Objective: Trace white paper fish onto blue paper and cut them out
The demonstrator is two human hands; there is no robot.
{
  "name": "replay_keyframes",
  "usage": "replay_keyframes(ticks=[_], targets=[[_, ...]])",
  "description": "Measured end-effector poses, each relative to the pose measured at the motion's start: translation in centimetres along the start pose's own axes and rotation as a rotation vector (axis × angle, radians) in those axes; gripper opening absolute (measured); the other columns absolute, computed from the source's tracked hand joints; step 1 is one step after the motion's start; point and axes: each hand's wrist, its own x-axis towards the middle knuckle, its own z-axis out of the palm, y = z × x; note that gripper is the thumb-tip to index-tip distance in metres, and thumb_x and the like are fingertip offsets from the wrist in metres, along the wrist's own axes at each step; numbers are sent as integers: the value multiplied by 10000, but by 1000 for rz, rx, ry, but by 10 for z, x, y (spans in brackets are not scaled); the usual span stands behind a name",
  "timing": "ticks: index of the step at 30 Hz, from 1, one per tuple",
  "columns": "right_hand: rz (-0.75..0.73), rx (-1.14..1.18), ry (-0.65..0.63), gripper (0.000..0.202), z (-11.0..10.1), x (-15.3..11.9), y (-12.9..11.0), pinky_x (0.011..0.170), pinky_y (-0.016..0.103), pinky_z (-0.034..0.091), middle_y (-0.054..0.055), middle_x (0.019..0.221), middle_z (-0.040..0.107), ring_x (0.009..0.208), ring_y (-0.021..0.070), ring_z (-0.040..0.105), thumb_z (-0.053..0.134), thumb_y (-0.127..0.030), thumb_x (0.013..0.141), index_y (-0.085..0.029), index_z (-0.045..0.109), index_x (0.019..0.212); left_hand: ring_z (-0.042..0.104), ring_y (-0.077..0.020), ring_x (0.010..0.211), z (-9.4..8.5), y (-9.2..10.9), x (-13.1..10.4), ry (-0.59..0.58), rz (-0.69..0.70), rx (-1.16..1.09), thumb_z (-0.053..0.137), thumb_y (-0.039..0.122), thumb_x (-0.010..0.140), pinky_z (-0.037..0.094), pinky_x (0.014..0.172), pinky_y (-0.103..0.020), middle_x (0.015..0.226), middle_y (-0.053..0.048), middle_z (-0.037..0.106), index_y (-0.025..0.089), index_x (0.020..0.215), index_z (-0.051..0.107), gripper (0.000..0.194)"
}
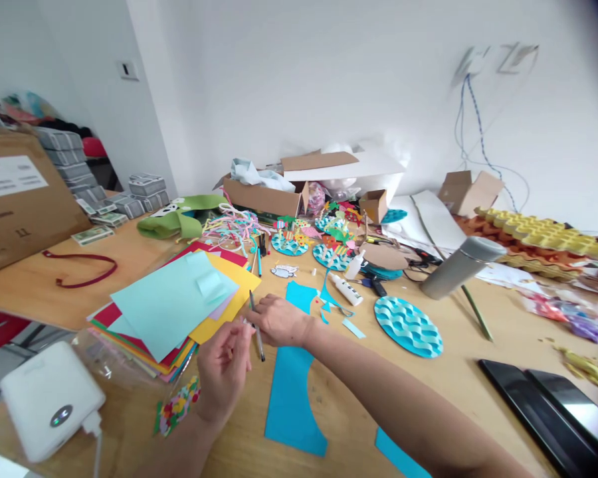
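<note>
From here, left of the silver-grey bottle (461,269), the oval (408,326) shows pale and deep blue waves; well left of the bottle, a light aqua sheet (172,302) tops yellow (242,279) and red paper (184,252).

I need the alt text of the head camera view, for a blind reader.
On a cluttered craft table, the right hand touches a pen, with the left hand close beside it. Blue cut paper lies nearby, stacked coloured sheets to the left, and a wavy-patterned blue oval, glue bottles and a grey tumbler to the right.
</note>
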Motion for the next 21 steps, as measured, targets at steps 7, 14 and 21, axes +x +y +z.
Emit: replay_keyframes(ticks=[7,14,21], targets=[[26,31,43,209,1,4,4,736,317,384,78,816,668,769,207,609,497,-334,932,-159,568,1021,466,-104,454,0,-9,14,187,-138,-152,516,415,929,436,601,-225,460,77,509,191,823,579,255],[82,15,40,136,5,8,4,722,322,376,80,784,666,743,206,604,499,-264,924,-158,574,965,481,-124,514,-3,-22,23,278,-277,-250,545,473,892,416,613,-235,495,60,539,194,836,598,289],[180,35,110,154,10,12,2,747,333,397,110,817,656,772,218,592,430,-224,986,-140,551,940,486,-120,529,-3,-24,23,313,-332,-295,600,462,849,409,599,-230,505,63,539,197,843,599,266]])
